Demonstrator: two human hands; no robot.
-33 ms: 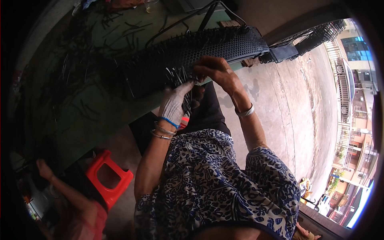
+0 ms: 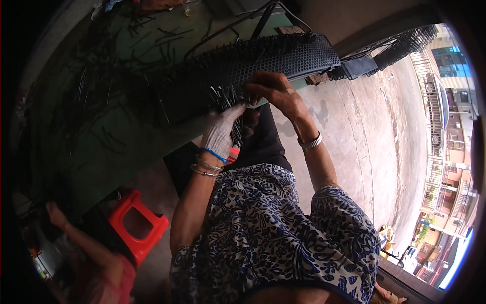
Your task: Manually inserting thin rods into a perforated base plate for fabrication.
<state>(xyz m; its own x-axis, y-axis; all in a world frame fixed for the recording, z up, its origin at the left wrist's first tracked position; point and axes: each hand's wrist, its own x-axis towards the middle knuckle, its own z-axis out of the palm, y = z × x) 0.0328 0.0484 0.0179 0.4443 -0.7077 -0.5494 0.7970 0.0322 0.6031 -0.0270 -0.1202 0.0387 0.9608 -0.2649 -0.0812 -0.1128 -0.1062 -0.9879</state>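
My left hand, in a pale knitted glove, is closed round a bundle of thin black strips. Their ends fan out above the thumb, some catching the light. Bare and curled, my right hand has its fingertips drawn together beside the left thumb; what they pinch, if anything, is too small and dark to make out. Just beyond both hands a long black perforated board slants across the table edge, with rows of short black pieces standing along its far side.
Loose black strips lie scattered over the green table. A black metal frame rises behind the board. At lower left are a red plastic stool and another person's arm. Concrete floor stretches right, toward a railing.
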